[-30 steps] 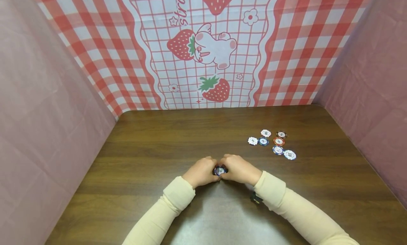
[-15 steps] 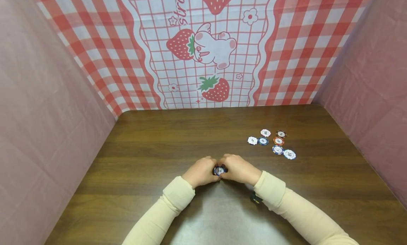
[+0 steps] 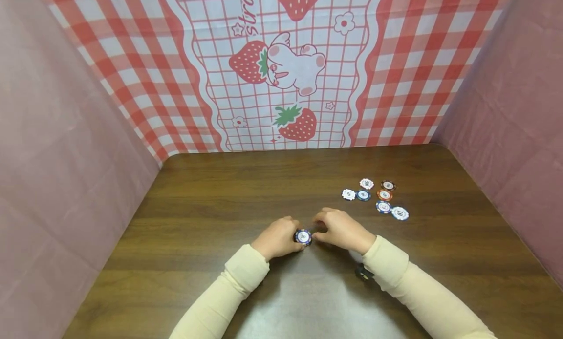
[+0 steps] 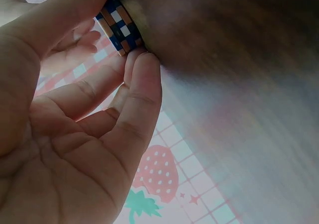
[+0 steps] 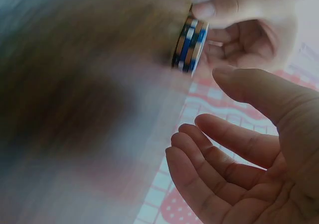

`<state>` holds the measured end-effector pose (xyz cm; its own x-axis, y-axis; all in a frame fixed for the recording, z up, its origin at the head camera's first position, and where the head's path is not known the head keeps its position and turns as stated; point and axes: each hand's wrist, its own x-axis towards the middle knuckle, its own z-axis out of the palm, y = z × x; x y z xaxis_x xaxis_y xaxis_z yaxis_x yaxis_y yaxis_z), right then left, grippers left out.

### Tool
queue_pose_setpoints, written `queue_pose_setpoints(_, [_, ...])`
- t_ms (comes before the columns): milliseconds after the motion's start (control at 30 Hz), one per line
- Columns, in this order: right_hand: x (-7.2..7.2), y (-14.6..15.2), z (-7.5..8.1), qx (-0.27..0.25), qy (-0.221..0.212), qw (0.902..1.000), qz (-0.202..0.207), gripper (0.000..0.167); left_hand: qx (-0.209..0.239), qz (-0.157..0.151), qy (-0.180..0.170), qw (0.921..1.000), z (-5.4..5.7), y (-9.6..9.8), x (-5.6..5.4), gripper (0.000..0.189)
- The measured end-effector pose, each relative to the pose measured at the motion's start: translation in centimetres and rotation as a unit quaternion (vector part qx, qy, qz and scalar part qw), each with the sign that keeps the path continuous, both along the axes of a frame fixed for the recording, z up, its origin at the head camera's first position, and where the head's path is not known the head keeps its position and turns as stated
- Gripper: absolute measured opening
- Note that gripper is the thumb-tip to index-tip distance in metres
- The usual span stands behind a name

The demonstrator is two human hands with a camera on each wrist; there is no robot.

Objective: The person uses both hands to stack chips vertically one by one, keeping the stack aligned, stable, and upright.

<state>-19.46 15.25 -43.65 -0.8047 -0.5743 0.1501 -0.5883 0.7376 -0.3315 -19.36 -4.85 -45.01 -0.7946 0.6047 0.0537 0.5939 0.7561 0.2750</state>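
Note:
A short stack of poker chips [image 3: 303, 237] stands on the table, its blue-edged top chip marked 10. My left hand [image 3: 278, 239] grips the stack from the left, thumb on the near side and fingers on the far side. In the left wrist view the stack's edge [image 4: 121, 27] shows blue, white and orange-brown blocks between thumb and fingertips. My right hand [image 3: 345, 231] is just right of the stack, holding nothing. Its thumb and fingers are spread apart in the right wrist view, where the stack [image 5: 191, 45] sits in the other hand.
Several loose chips lie flat at the right back: a white chip [image 3: 349, 194] beside a blue chip [image 3: 363, 195], an orange chip [image 3: 384, 195], a dark chip [image 3: 388, 185] and a pale blue-edged chip [image 3: 400, 213] among them. A checked strawberry cloth [image 3: 281, 85] hangs behind the table.
My right hand has let go of the chip stack and moved a little to the right, its fingers opening. The left hand stays on the stack.

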Motion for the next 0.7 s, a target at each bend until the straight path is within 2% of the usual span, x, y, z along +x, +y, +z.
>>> queue_pose_setpoints(333, [-0.6,3.7,0.2,-0.012,0.031,0.9964,-0.078,0.035,0.000,-0.001,-0.005,1.0000,-0.1,0.0,0.0,0.033])
queue_pose_setpoints(700, [-1.2,9.0,0.8,-0.015,0.023,0.9881,-0.151,0.036,-0.006,-0.001,-0.013,0.9999,-0.1,-0.1,-0.1,0.032])
